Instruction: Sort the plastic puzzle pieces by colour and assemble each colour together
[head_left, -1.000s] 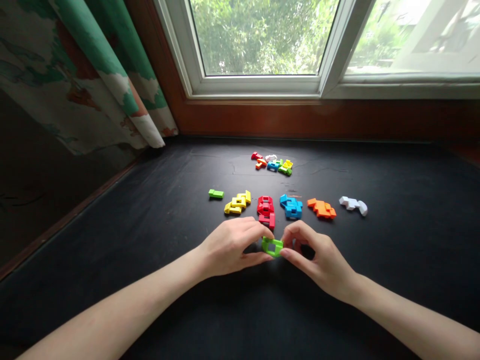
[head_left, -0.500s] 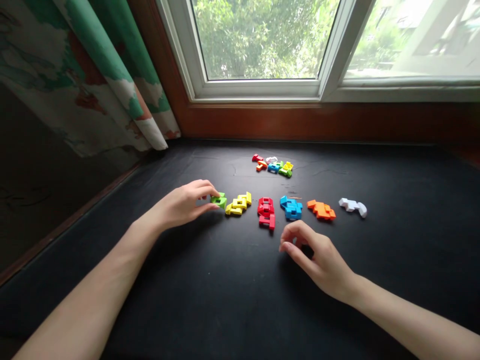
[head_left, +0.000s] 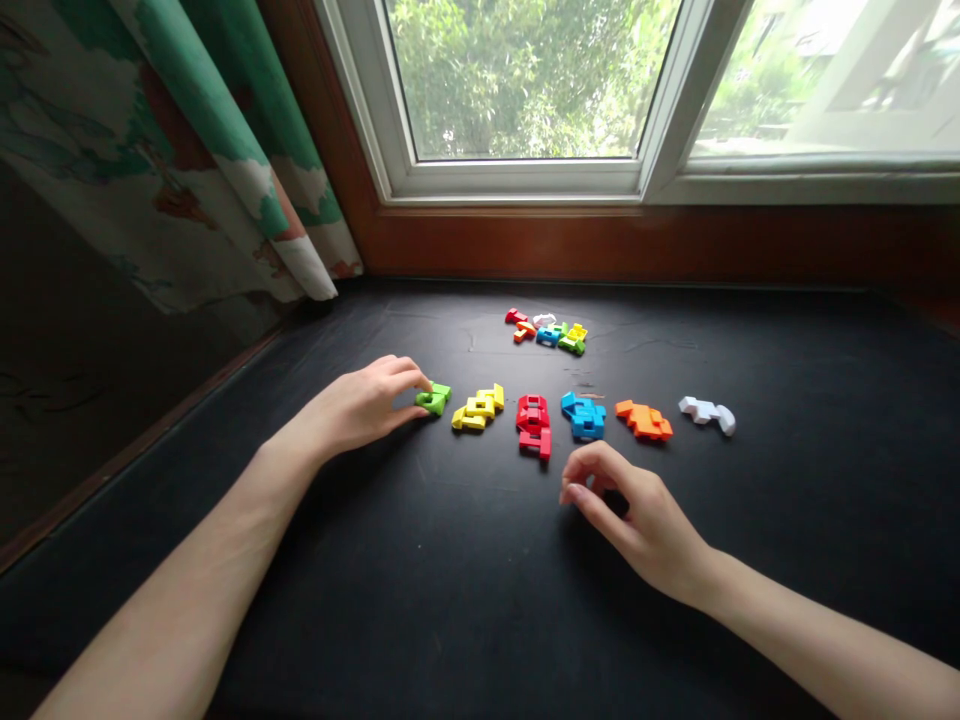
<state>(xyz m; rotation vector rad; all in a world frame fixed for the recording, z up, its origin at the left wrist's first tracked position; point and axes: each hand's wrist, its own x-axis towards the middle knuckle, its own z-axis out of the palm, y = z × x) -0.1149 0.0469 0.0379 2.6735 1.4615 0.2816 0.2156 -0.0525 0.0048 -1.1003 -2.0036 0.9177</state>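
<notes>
My left hand (head_left: 386, 400) is at the left end of a row of small plastic toy pieces, thumb and fingertips closed on the left side of a green plastic piece (head_left: 435, 400). Just right of it lies a cluster of yellow pieces (head_left: 478, 408), followed by a red cluster (head_left: 533, 425) and a blue cluster (head_left: 584, 416). My right hand (head_left: 626, 510) hovers or rests on the near side of the blue pieces. Its fingers are curled, thumb and index tips close together, with nothing in them. An orange cluster (head_left: 643, 421) and white pieces (head_left: 706, 413) finish the row.
Farther back, a small pile of mixed-colour pieces (head_left: 547, 335) lies on the black surface (head_left: 420, 620). Behind stands a window with a pale frame (head_left: 517, 185) above a brown wooden sill. A patterned curtain (head_left: 247, 170) hangs at the left.
The green piece has shifted slightly left with my left hand, widening the gap to the yellow cluster. My right hand stays about where it was.
</notes>
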